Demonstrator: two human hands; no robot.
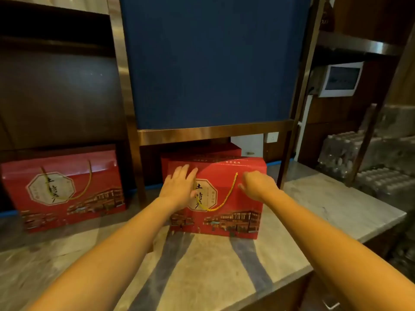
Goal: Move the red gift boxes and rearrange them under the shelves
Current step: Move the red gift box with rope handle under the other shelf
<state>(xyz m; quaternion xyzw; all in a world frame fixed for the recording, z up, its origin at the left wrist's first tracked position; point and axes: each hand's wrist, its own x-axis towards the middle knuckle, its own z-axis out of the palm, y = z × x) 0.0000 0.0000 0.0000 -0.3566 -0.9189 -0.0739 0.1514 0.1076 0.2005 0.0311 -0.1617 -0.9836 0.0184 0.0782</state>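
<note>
Head view: spread hands (179, 185) press red box (229, 212) before shelf rail (211, 133).

3 gift boxes stand on the counter (224, 265), under the shelf frame (211, 134). The left box (65, 189) sits well apart from the centre box (233, 212). The rear box (202, 151) stands just behind the centre box. Bottle packs (350, 158) lie far right, beyond the counter.

I see printed red cardboard on the gift box (215, 196), its handle a twisted gold cord (221, 202) (faintly shiny); beneath it the worktop (202, 265) is polished veined stone; above it the shelf frame (211, 134) is brushed metal.
</note>
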